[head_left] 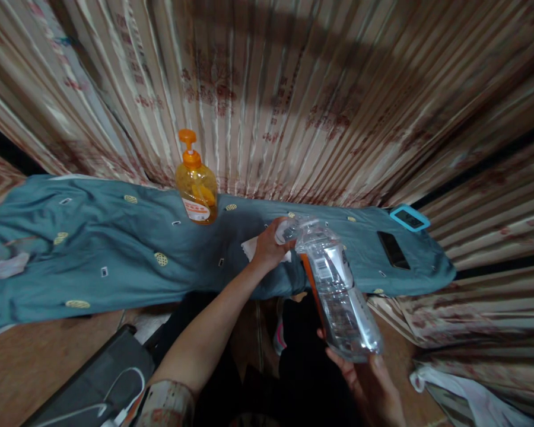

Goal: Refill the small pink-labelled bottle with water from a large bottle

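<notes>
My right hand (365, 373) supports the base of a large, clear plastic bottle (342, 296), its fingers wrapped round the bottom end. The bottle tilts up and to the left, with a label and an orange strip along its side. At its upper end, my left hand (269, 244) grips a small clear cup-like piece (285, 231). Whether this piece touches the bottle's mouth I cannot tell. Under my left hand, a white cloth or tissue (249, 248) lies on the blue-green patterned cover (200, 255).
An orange pump bottle (198, 190) stands at the back, left of my hands. To the right lie a dark phone (393, 250) and a blue-framed display (409, 218). Striped curtains (258, 107) hang behind. A dark box (102, 373) with a white cable sits lower left.
</notes>
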